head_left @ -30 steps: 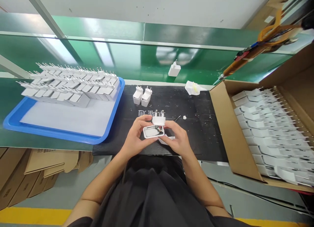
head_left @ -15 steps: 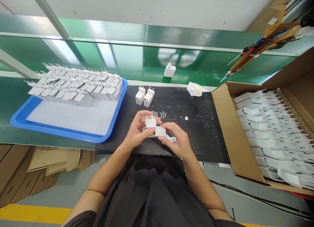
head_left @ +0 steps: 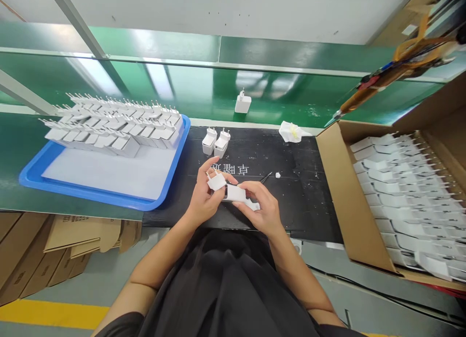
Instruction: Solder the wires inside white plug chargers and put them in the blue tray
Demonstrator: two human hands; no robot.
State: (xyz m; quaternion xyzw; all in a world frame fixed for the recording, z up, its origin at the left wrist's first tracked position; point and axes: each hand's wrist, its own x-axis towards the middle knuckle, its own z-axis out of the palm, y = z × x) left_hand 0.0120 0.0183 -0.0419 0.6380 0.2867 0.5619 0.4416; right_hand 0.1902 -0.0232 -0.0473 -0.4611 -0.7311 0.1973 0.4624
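Note:
A white plug cap with two pins [head_left: 217,181] is pinched between the thumb and fingers of my left hand [head_left: 204,195]. Beside it, tilted on its side, is the white charger housing [head_left: 236,192], its open end facing the cap. My right hand [head_left: 262,205] grips the far end of this housing. Whether cap and housing are joined by wires I cannot tell. A crumpled white piece [head_left: 252,204] shows just below the right fingers. Dark tweezers [head_left: 266,177] lie on the black mat [head_left: 306,191], near a small white lump [head_left: 277,175].
Two white chargers [head_left: 215,143] stand at the mat's back; another charger [head_left: 242,103] stands beyond. At left, a blue tray [head_left: 156,201] carries many chargers. A cardboard box [head_left: 337,181] of white chargers is at right, under a hanging amber syringe [head_left: 358,98]. White tissue [head_left: 291,132] lies nearby.
The housing has turned from open side facing me to lying sideways, its opening toward the left. The plug cap has moved left and tilted in my left hand. A charger on the green surface has shifted left.

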